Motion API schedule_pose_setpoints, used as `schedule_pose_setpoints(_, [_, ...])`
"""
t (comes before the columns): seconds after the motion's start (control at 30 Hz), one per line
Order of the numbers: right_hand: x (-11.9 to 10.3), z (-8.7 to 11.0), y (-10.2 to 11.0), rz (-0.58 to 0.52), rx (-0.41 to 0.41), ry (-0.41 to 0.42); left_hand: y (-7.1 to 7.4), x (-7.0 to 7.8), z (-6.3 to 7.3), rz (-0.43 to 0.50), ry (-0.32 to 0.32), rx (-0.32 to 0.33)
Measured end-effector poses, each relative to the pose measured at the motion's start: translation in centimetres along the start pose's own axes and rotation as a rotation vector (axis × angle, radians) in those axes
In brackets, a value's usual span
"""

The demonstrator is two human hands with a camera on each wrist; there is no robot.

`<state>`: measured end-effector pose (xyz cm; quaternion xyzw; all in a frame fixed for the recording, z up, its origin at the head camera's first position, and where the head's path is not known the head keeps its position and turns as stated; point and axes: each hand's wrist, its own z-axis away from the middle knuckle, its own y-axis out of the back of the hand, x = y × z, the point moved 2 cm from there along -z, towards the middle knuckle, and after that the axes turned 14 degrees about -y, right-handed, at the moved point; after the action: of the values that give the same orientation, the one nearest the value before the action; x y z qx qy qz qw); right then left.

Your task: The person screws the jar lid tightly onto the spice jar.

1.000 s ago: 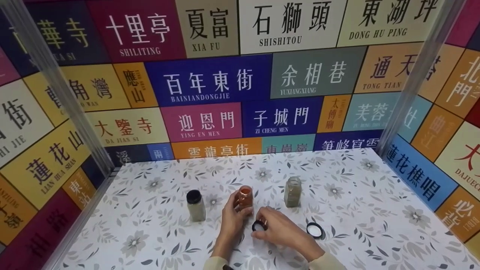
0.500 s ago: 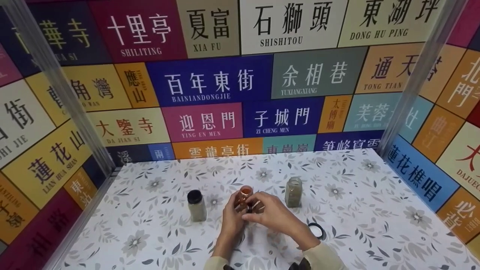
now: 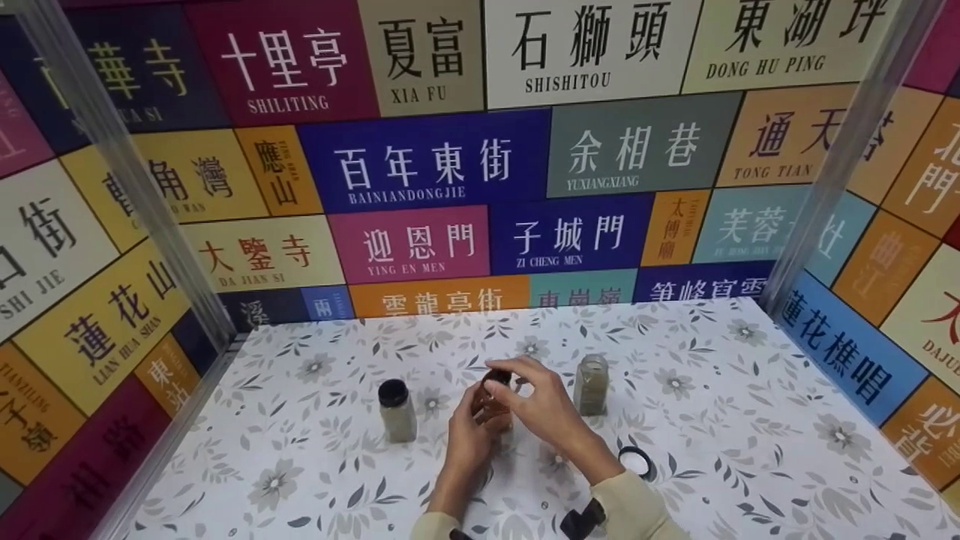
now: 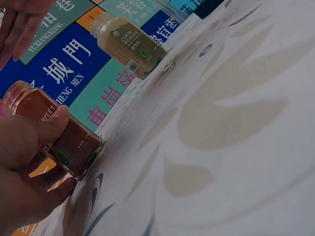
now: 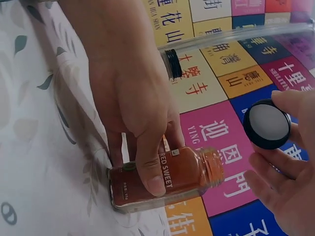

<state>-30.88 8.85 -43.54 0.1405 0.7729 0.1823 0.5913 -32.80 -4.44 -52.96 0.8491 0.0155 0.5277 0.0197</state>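
Note:
My left hand (image 3: 466, 435) grips a glass spice jar (image 5: 189, 169) of red powder, labelled "RED SWEET", near its base. The jar stands uncapped on the table, its threaded mouth bare in the right wrist view. My right hand (image 3: 546, 401) pinches a black screw cap (image 5: 268, 124) by its rim, white liner showing. In the head view the cap is at the jar's mouth, partly hidden by the fingers; the right wrist view shows a gap between them. In the left wrist view, an uncapped cumin powder jar (image 4: 129, 45) stands beyond the red jar.
A capped jar (image 3: 397, 412) stands left of my hands. The uncapped cumin jar (image 3: 592, 386) is to the right. A loose black cap (image 3: 635, 463) with its white liner up lies near my right forearm. Sign-printed walls (image 3: 420, 165) border the flower-patterned table (image 3: 300, 427).
My right hand has carried the black cap from beside the red jar up to its mouth. My left hand keeps its grip on the jar.

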Motion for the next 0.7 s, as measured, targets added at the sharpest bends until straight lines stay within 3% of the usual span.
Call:
schedule_pose_setpoints(0.2, [1.0,-0.8,-0.7,-0.051,0.043,-0.074,0.0,0.0,0.1,0.011,0.024,0.008])
schedule_pose_setpoints(0.5, [2.0,-1.4,-1.3,-0.039,0.139,-0.048,0.0,-0.1,0.0,-0.014,0.024,0.004])
schedule_pose_setpoints(0.7, [2.7,-1.7,-1.5,-0.065,0.176,-0.080,0.1,-0.2,0.0,-0.024,-0.021,0.001])
